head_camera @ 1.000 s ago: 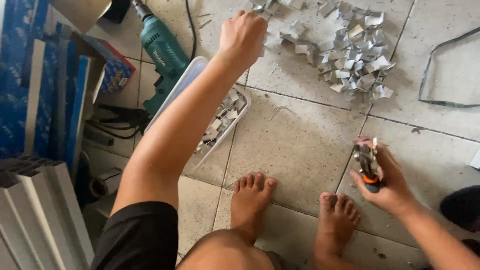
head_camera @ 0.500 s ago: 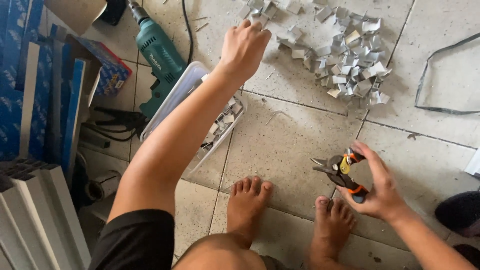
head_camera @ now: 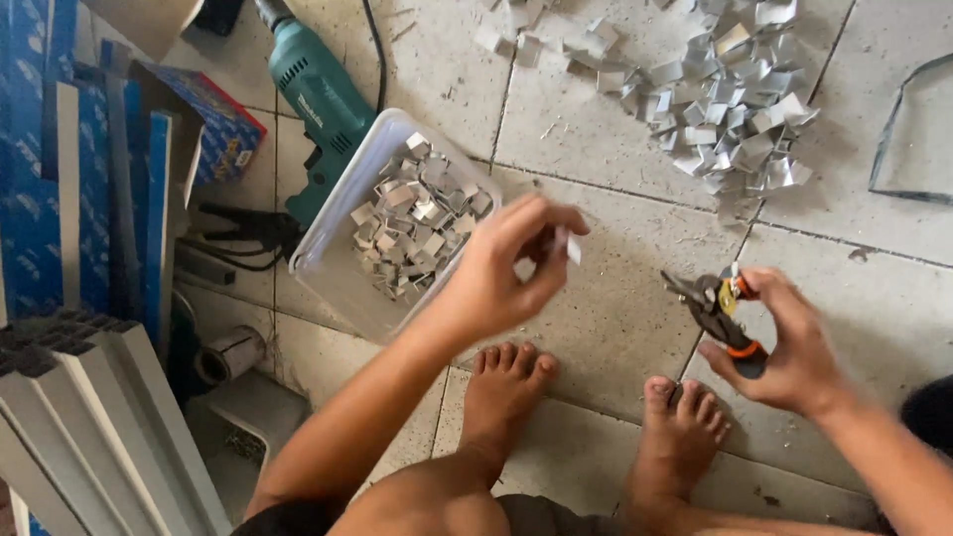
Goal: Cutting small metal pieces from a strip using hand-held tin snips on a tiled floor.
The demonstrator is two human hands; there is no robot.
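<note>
A small metal clip [head_camera: 573, 248] is pinched by the left hand [head_camera: 506, 268] at mid-frame; pliers [head_camera: 717, 308], nose toward upper left, are gripped by the right hand [head_camera: 789, 342].

One head-worn camera looks steeply down, near, at the tiled floor [head_camera: 615, 328].

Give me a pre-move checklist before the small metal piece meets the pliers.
1. Piece pinched in left hand fingertips: ok.
2. Pliers gripped in right hand: ok.
3. Pliers' jaws open: cannot tell.
4. Piece and pliers apart, bare tile between: ok.
5. Feet close under the work: not ok, likely a drop risk.
6. Tray of pieces beside left hand: ok.
</note>
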